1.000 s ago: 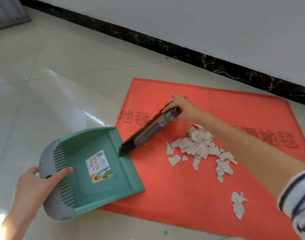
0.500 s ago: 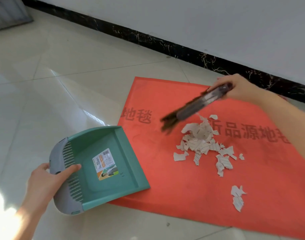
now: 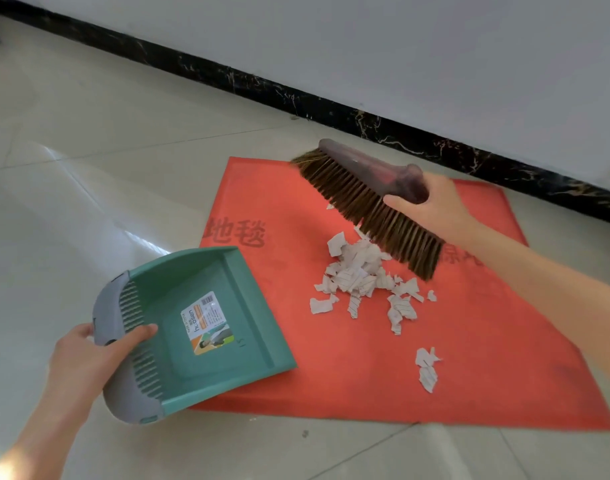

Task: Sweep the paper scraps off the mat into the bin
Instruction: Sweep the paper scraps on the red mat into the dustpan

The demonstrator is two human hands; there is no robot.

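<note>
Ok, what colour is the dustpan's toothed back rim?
Grey rim; the dustpan body is teal green. Head view shows it.

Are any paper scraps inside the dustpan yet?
No, the dustpan shows only its sticker inside, while the paper scraps all lie on the red mat.

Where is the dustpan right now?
In the head view, the dustpan sits lower left, its lip on the red mat, its back gripped by the left hand.

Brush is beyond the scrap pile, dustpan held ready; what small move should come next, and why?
Probably sweep the brush toward the dustpan, dragging the paper scraps along: the bristles sit on the pile's far side and the pan's lip lies on the mat.
</note>
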